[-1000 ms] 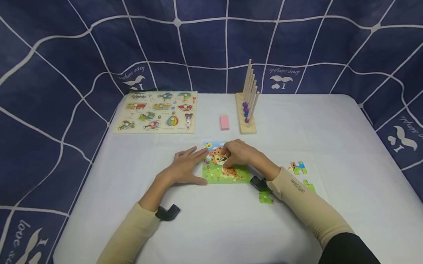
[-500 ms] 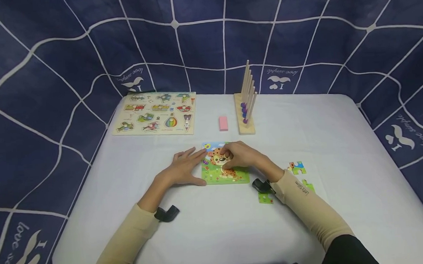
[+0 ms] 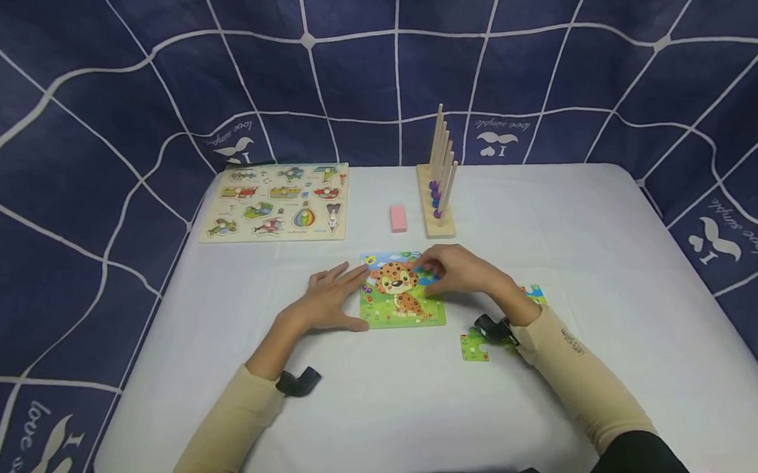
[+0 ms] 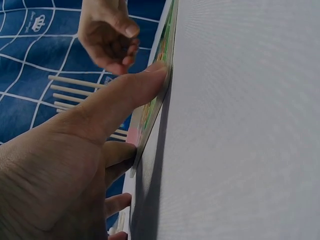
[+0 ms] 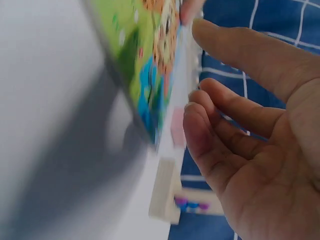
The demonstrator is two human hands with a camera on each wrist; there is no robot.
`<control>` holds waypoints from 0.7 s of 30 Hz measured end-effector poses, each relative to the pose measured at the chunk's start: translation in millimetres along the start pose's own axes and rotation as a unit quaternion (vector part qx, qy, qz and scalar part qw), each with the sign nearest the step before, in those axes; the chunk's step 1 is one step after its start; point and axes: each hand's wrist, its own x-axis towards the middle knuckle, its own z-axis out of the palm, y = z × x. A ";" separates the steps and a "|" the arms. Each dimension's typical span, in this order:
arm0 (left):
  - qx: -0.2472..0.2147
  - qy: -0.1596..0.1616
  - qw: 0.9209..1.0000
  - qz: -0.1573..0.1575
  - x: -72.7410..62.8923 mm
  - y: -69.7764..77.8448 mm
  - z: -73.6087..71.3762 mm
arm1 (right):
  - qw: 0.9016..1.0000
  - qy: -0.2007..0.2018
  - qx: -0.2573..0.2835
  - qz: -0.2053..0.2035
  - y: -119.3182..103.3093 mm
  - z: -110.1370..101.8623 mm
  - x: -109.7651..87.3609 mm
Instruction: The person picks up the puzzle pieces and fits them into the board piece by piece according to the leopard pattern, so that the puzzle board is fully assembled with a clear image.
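Observation:
A small jigsaw puzzle board [image 3: 392,314] with a cartoon leopard on grass lies mid-table. My left hand [image 3: 327,301], fingers spread, rests along its left side; in the left wrist view the thumb [image 4: 152,77] presses the board's near edge. My right hand [image 3: 463,269] is over the board's right edge, thumb and fingers loosely bent. From the right wrist view, nothing lies between that thumb and those fingers [image 5: 200,132], which are off the board's surface. A loose green puzzle piece [image 3: 473,347] and another with blue on it [image 3: 535,294] lie to the right, partly hidden by the right arm.
A wooden peg board [image 3: 271,203] with vehicle shapes lies at the back left. Beside a pink block [image 3: 398,219] stands a wooden rack [image 3: 439,226] with upright rods and purple and blue beads. A dark blue curtain [image 3: 357,73] hangs behind the table.
My right hand has lifted off the leopard's face and shifted right to the board's edge, uncovering the face. The left hand stays where it was.

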 end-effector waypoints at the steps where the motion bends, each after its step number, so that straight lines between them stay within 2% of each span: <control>1: -0.001 0.000 1.000 0.001 0.1 -0.1 0.0 | 1.000 0.003 -0.005 0.005 3.1 -3.1 -4.0; 13: 0.035 -0.022 0.999 -0.003 1.4 -2.1 2.1 | 0.997 0.063 -0.025 0.048 54.6 -35.0 -59.9; 17: 0.036 -0.024 0.999 -0.003 1.0 -0.9 2.6 | 0.995 0.066 -0.026 0.066 70.7 -42.3 -79.4; 21: 0.030 -0.019 0.999 -0.002 -0.6 1.1 1.9 | 0.994 0.050 -0.016 0.098 83.0 -44.9 -95.2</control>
